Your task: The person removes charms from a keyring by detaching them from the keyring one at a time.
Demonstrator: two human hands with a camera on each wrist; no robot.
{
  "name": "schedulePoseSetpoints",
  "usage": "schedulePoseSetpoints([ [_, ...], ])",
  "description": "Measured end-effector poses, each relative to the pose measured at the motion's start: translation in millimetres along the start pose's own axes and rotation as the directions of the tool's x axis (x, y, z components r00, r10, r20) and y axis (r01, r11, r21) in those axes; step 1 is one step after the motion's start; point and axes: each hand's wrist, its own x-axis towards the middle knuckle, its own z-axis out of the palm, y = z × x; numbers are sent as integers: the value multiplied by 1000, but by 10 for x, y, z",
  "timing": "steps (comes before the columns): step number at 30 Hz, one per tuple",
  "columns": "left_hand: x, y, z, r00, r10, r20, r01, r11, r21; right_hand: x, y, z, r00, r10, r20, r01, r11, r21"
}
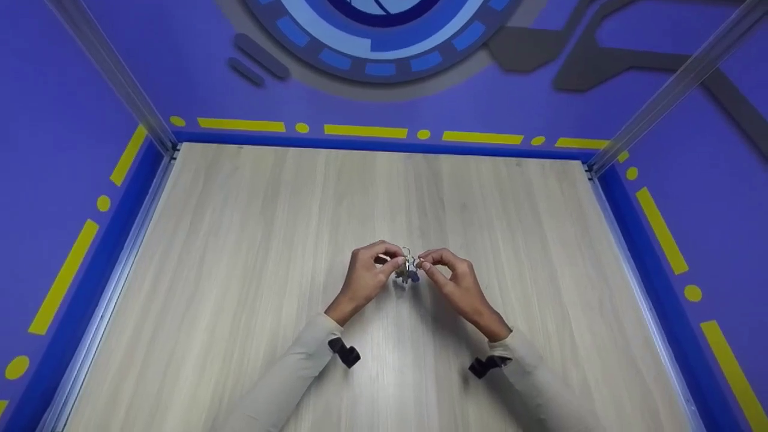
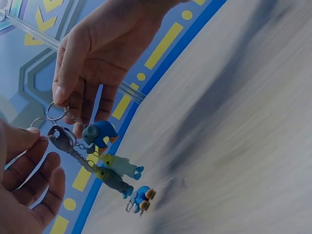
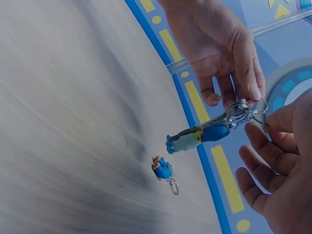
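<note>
In front of me, my left hand (image 1: 367, 271) and right hand (image 1: 459, 281) face each other over a small bunch of keyrings. My left hand pinches a large metal key ring (image 2: 35, 119) between thumb and finger. With thumb and finger, my right hand pinches a linked metal ring (image 2: 57, 117). From the rings hang a key (image 2: 59, 140), a blue figurine (image 2: 101, 134) on a chain, and two figurines with yellow-green heads, one pale (image 2: 122, 166) and one grey (image 2: 113, 181). Below them, apart from the bunch, a blue-and-orange figurine keychain (image 3: 162, 168) lies on the table.
The wood-grain table (image 1: 240, 240) has metal-edged sides and blue-purple panels (image 1: 384, 108) with yellow markings around it. Metal posts (image 1: 114, 66) stand at the back corners. A black wrist strap (image 1: 344, 352) sits on each sleeve.
</note>
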Motion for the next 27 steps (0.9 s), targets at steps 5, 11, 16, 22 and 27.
schedulePoseSetpoints([
  [5, 15, 2, 18, 999, -28, 23, 28, 1000, 1, 2, -21, -7, 1000, 13, -13, -13, 1000, 16],
  [11, 26, 14, 20, 997, -41, 63, 37, 998, 54, 7, -8, -34, 999, -39, -9, 39, 999, -5],
  [16, 22, 63, 21, 996, -8, 86, -3, 990, 137, 14, 17, -41, 997, -78, -2, 77, 996, -38],
  [22, 15, 123, 25, 993, 50, 103, -71, 973, 220, 23, 18, -28, 993, -114, 15, 114, 991, -68],
  [27, 7, 150, -6, 991, 84, 103, -109, 958, 266, 33, -2, -15, 992, -122, 24, 123, 989, -78],
])
